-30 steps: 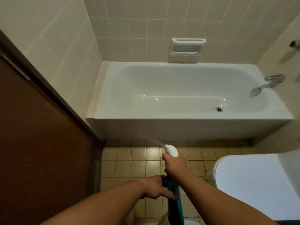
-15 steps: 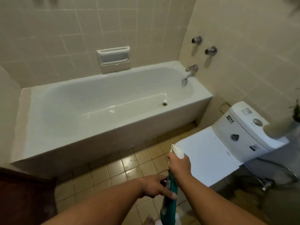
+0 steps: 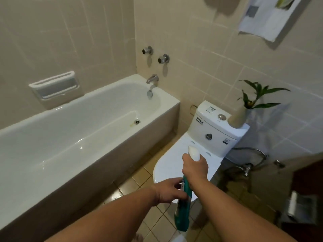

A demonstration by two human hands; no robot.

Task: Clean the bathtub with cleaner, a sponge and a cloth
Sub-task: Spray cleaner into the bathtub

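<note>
Head view: the right hand (image 3: pixel 194 169) is closed round the neck of the cleaner bottle (image 3: pixel 183 212), just under its white trigger head (image 3: pixel 194 152); the left hand (image 3: pixel 168 191) is curled against the teal body lower down, with the fingers laid on the label. The bottle is held upright in front of the person, above the floor tiles (image 3: pixel 157 224) and before the closed toilet lid (image 3: pixel 167 165); the two-handed hold is judged to be for steadiness, the trigger being worked by one hand while the weight is braced by the other. The exact aim of the nozzle cannot be told; it is judged that the bottle must be swung left before the tub can be sprayed.

The bathtub (image 3: pixel 90 152) is set to the left along the tiled wall, well apart from both hands; only a wet sheen and a small yellowish mark beside the drain (image 3: pixel 137 121) are seen in it; the spout (image 3: pixel 152 80) is mounted over its far end. No sponge or cloth is in view. How much cleaner is left cannot be told, the contents being hidden by the teal plastic. In the soap recess (image 3: pixel 56 86) above the tub nothing can be made out. On the cistern (image 3: pixel 216 135) a pale vase (image 3: pixel 238 117) is stood; a leafy green sprig (image 3: pixel 258 95) is held in it.
</note>
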